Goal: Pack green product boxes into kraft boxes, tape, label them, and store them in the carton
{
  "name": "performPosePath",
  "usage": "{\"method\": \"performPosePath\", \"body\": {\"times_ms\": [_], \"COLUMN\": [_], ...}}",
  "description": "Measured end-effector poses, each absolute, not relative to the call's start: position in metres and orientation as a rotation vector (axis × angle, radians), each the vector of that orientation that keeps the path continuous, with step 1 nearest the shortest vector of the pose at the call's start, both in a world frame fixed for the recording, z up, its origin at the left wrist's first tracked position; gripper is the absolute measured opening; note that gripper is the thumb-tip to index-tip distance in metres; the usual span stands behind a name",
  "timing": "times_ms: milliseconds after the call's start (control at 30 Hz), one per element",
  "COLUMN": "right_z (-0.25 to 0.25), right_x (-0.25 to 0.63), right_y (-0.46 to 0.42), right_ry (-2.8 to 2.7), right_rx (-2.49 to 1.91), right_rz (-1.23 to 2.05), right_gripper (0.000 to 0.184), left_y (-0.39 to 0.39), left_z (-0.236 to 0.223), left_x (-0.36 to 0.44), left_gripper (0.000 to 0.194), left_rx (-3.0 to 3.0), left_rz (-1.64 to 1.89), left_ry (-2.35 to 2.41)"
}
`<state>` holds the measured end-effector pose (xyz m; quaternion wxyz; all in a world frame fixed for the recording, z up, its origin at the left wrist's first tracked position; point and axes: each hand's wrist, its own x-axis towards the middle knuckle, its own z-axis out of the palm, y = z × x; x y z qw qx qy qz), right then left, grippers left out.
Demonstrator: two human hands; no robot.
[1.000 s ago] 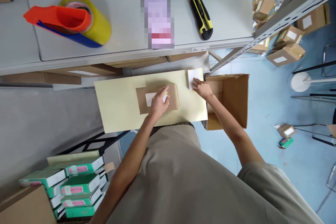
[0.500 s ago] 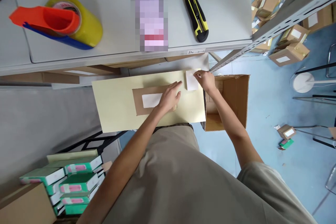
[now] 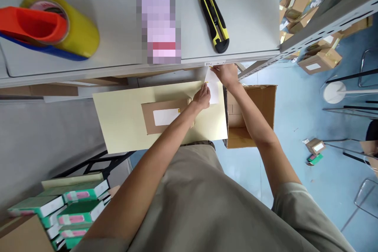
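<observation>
On the pale yellow board (image 3: 121, 126) rests a cardboard box (image 3: 149, 124) carrying a white label (image 3: 162, 117) with a small orange mark. Beyond its right end lies a small stack of white labels (image 3: 214, 96). The thumb and fingers of my right hand (image 3: 228, 75) pinch the far end of the top label (image 3: 210, 75), which is raised off the stack. My left hand (image 3: 202, 96) is closed at this label's left edge, its fingertips pressed together there. My left forearm crosses over the box and hides part of it.
A grey shelf (image 3: 251, 12) above holds a utility knife (image 3: 212, 15), a tape dispenser (image 3: 56, 27) and a blurred-out item (image 3: 159, 23). An open carton (image 3: 260, 106) stands right of the board. Green boxes (image 3: 79, 212) are stacked lower left; parcels (image 3: 320, 61) lie on the floor.
My right hand has lifted the top label's far end up and away from the stack. My left hand has moved right, from lying on the box to the label's edge.
</observation>
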<state>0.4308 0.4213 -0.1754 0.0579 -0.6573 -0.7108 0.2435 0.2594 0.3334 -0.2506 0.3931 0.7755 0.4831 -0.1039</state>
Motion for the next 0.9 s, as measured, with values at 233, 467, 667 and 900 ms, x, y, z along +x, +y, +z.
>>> {"method": "performPosePath", "body": {"times_ms": [233, 467, 667, 900], "right_z": [-0.162, -0.141, -0.107, -0.083], "right_x": [0.440, 0.442, 0.403, 0.382], "right_y": [0.424, 0.352, 0.269, 0.241], "right_ry": [-1.844, -1.271, -1.026, -0.769], "right_rx": [-2.236, -2.118, -1.774, -1.726], "right_rz": [0.544, 0.322, 0.801, 1.038], "right_gripper": [0.041, 0.035, 0.047, 0.052], "left_y": [0.342, 0.352, 0.321, 0.249], "left_z": [-0.212, -0.199, -0.162, -0.076], "left_x": [0.273, 0.272, 0.230, 0.128], "left_gripper": [0.118, 0.098, 0.045, 0.051], "left_rx": [1.969, 1.674, 0.987, 0.796], "left_rz": [-0.580, -0.277, 0.488, 0.622], "left_ry": [1.265, 1.368, 1.307, 1.152]}}
